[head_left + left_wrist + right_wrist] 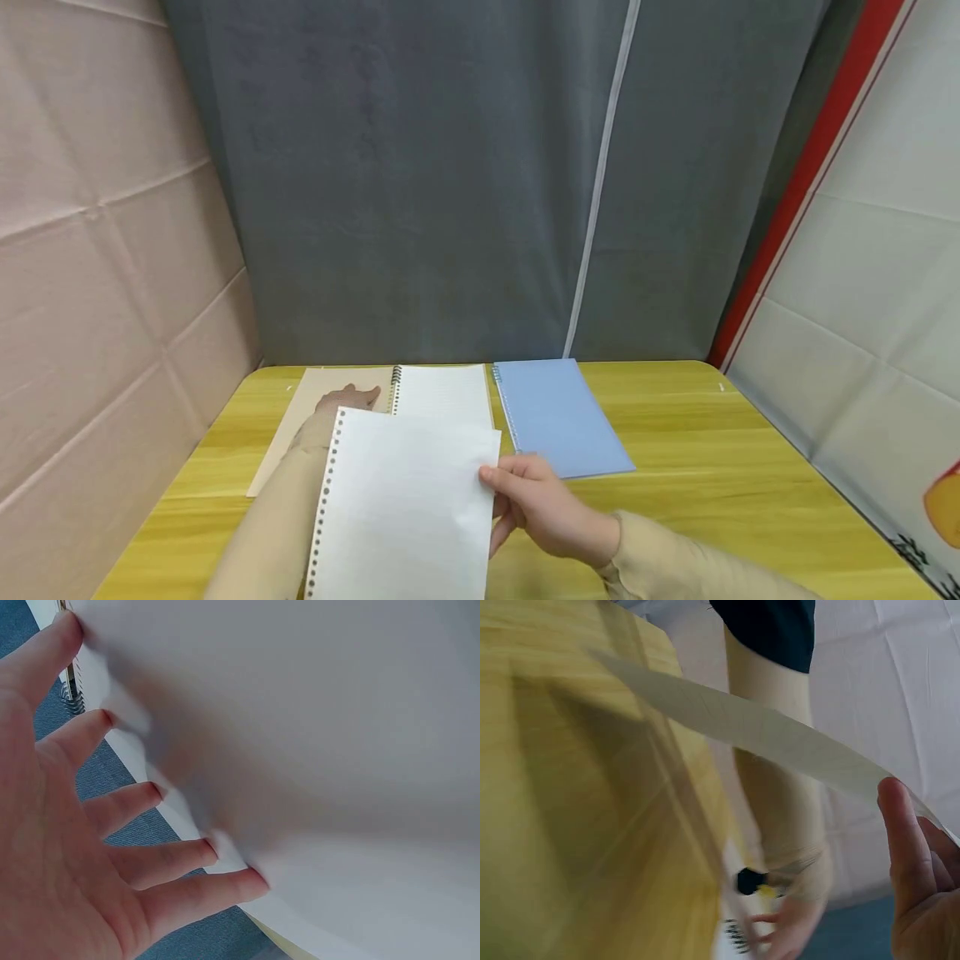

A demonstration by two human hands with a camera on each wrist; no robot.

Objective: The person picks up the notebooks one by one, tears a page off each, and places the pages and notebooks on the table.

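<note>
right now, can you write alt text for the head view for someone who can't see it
A person's right hand pinches the edge of a loose punched white sheet above a yellow wooden table. Their left hand rests on an open spiral notebook, beside a closed blue notebook.

Counting by kind in the head view: 2 notebooks are lying on the table (pixel 712 467). 1 open notebook (pixel 442 390) is sitting at centre, just above the bottom third of the frame, and 1 blue notebook (pixel 558 417) is lying closed just to its right. 1 loose sheet (pixel 408 508) is showing at bottom centre, with punched holes running down its left edge. 2 hands are showing: the left hand (pixel 347 402) left of centre and the right hand (pixel 536 500) at the lower middle. 1 table is carrying it all.
</note>
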